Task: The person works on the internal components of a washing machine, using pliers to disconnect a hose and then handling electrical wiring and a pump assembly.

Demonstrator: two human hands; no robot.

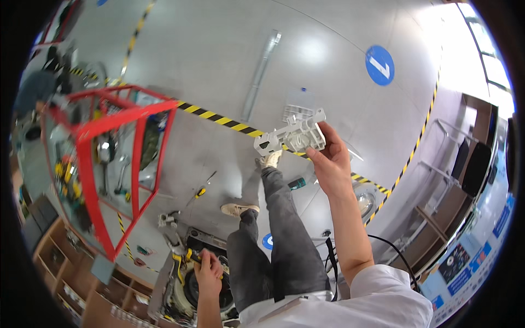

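My right hand [328, 158] grips a white molded plastic part [287, 136] up over the floor, with the thumb on its front. My left hand [209, 270] is down at the lower middle, closed on a yellow-and-black handled tool [194, 256], whose exact kind I cannot make out. Beyond that hand lies a dismantled appliance [191, 290] with a dark round opening and yellow pieces, partly hidden by my arm and leg. A small pale part [167, 220] is beside it. A yellow screwdriver [200, 191] lies on the floor near my left shoe.
A red-framed tool cart [109, 123] stands at the left, above wooden shelves [52, 246]. A metal strip [261, 74], a teal tool [297, 183] and striped tape [210, 115] are on the floor. A bench with metal rails [443, 213] runs along the right.
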